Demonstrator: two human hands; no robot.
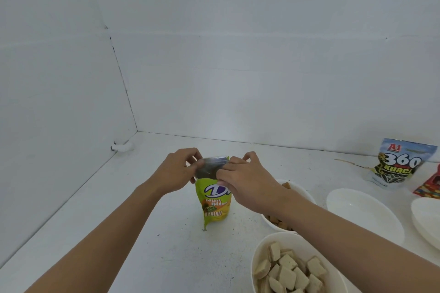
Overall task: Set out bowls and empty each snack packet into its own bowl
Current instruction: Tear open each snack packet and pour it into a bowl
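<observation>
A green and yellow snack packet (214, 200) hangs upright over the white table, its silver inside showing at the open top. My left hand (177, 170) pinches the top's left side and my right hand (245, 179) pinches its right side. A white bowl (262, 250) at the lower right holds pale square wafer pieces. Behind my right forearm a second white bowl (302, 191) holds brown pieces, partly hidden. Two empty white bowls (362, 211) (426, 219) sit further right.
A blue and black seed packet (397, 164) stands at the back right near the wall, with a red packet (428, 185) beside it at the frame edge. White walls close the table at the left and back. A white clip (122, 146) sits in the left corner.
</observation>
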